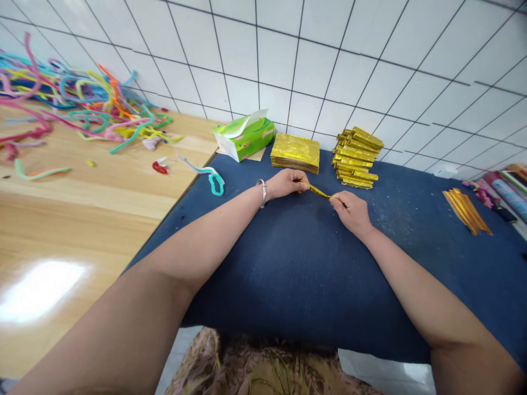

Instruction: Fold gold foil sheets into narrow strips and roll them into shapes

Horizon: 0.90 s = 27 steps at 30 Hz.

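A thin folded strip of gold foil paper (319, 191) stretches between my two hands above the dark blue table cover (288, 263). My left hand (288, 183), with a silver bangle at the wrist, pinches one end of it. The other end is pinched in my right hand (352, 211). Just behind my left hand lies a flat stack of gold foil sheets (295, 151). Beyond my right hand rises a pile of folded gold foil strips (356, 157), laid across one another.
A green tissue pack (247, 136) stands by the tiled wall. Tangled coloured pipe cleaners (107, 104) spread over the wooden table (123, 203) at left. A looped teal pipe cleaner (216, 184) lies near my left wrist. Orange-gold strips (467, 211) fan out at right.
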Tool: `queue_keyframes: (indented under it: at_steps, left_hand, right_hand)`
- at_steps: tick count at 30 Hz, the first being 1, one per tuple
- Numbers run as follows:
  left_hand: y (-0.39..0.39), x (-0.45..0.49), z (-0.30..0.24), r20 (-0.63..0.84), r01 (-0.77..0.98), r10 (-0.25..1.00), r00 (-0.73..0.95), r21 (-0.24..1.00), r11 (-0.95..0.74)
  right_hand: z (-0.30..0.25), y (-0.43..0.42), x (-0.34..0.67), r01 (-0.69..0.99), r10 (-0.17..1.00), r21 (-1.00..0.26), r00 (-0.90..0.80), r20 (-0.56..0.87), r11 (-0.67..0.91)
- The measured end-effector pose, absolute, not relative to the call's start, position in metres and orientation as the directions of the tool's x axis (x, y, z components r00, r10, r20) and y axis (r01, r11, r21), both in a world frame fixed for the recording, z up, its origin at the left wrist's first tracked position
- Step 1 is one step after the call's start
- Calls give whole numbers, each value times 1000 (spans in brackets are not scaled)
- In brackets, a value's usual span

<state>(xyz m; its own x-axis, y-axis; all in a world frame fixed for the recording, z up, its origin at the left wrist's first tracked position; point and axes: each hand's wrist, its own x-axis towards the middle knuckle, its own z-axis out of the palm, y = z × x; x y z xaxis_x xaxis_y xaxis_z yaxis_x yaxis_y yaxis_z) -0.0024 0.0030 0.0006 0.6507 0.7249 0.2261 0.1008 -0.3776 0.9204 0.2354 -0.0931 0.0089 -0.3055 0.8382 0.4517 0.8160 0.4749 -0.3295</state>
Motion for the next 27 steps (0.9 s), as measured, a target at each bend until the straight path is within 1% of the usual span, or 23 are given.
queue_keyframes:
  at_steps: [3, 5, 10, 16, 19, 24, 27]
  left_hand:
    - [5, -2, -2, 212, 114, 704, 678, 916, -385]
    - [5, -2, -2, 212, 113, 695, 687, 914, -390]
    - [2, -2, 0, 210, 108, 681, 702, 913, -393]
    - [-2, 1, 3, 210, 129, 684, 699, 904, -409]
    - [-2, 1, 1, 211, 178, 682, 700, 874, -452]
    - [-1, 2, -1, 240, 245, 683, 690, 810, -532]
    - [-5, 7, -1, 277, 266, 651, 706, 749, -607]
  right_hand:
    - [9, -96, 234, 823, 836, -282, -357, 418, 492]
    - [9, -97, 234, 831, 842, -284, -344, 415, 479]
    - [9, -96, 234, 832, 851, -361, -227, 473, 422]
    - [8, -92, 236, 818, 867, -409, -202, 456, 405]
    - [8, -91, 235, 808, 844, -368, -271, 463, 461]
    - [4, -91, 234, 808, 800, -250, -385, 461, 533]
    - [-1, -90, 234, 816, 778, -161, -441, 448, 555]
